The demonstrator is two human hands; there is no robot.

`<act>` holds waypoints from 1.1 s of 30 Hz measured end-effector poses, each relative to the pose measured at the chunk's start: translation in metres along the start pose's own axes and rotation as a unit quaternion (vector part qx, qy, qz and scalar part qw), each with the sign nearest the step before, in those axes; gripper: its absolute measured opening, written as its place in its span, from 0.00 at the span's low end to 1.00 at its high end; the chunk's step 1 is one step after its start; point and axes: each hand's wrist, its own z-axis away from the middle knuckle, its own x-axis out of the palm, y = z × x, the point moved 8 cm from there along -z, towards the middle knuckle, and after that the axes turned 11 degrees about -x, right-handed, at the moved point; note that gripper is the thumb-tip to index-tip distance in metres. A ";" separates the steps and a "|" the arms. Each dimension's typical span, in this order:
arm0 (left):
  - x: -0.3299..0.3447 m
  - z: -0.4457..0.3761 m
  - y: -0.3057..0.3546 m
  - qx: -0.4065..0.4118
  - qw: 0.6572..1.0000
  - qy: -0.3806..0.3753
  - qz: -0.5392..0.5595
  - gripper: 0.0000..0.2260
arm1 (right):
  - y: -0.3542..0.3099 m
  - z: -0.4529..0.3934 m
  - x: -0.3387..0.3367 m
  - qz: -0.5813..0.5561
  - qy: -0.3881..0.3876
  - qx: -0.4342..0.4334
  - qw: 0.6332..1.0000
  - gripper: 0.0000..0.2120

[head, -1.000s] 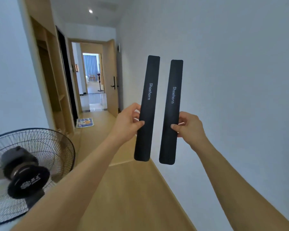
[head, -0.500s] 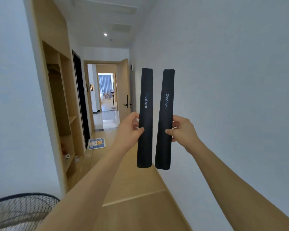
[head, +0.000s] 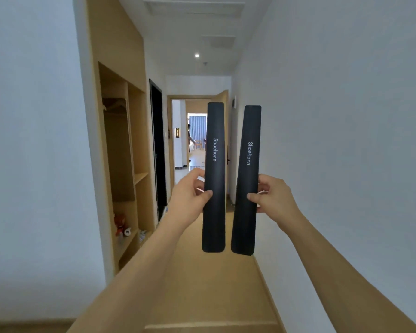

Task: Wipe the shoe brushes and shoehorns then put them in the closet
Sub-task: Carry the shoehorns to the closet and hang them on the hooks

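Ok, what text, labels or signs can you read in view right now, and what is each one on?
"Shoehorn": on the left shoehorn, pinched by the left hand.
"Shoehorn": on the right shoehorn, pinched by the right hand.
Small lit wall sign beside the far doorway: too small to read.

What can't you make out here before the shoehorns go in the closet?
- Fingers of the left hand and right hand: behind the left shoehorn and right shoehorn.
- Shoehorns' backs: face away from the head camera, so wiped or not is unclear.
- Closet: interior seen obliquely; shelf items too small.
- Brushes, cloth: not in view.
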 end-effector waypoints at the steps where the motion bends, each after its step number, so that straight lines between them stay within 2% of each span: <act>1: 0.007 -0.016 -0.001 -0.001 1.000 0.001 -0.004 0.18 | 0.011 -0.019 0.002 -0.010 -0.009 -0.007 1.000 0.15; 6: 0.032 -0.094 -0.008 -0.007 0.999 0.020 -0.043 0.15 | 0.064 -0.103 0.015 -0.038 -0.053 -0.023 0.998 0.15; 12: 0.047 -0.167 -0.047 -0.032 0.998 0.041 -0.047 0.14 | 0.128 -0.176 0.048 -0.074 -0.086 -0.018 0.993 0.14; 21: 0.057 -0.293 -0.144 -0.038 0.996 0.063 -0.046 0.15 | 0.223 -0.281 0.118 -0.083 -0.107 -0.038 0.990 0.17; 33: 0.042 -0.537 -0.262 -0.043 0.996 0.044 -0.060 0.13 | 0.342 -0.489 0.240 -0.085 -0.103 -0.013 0.991 0.15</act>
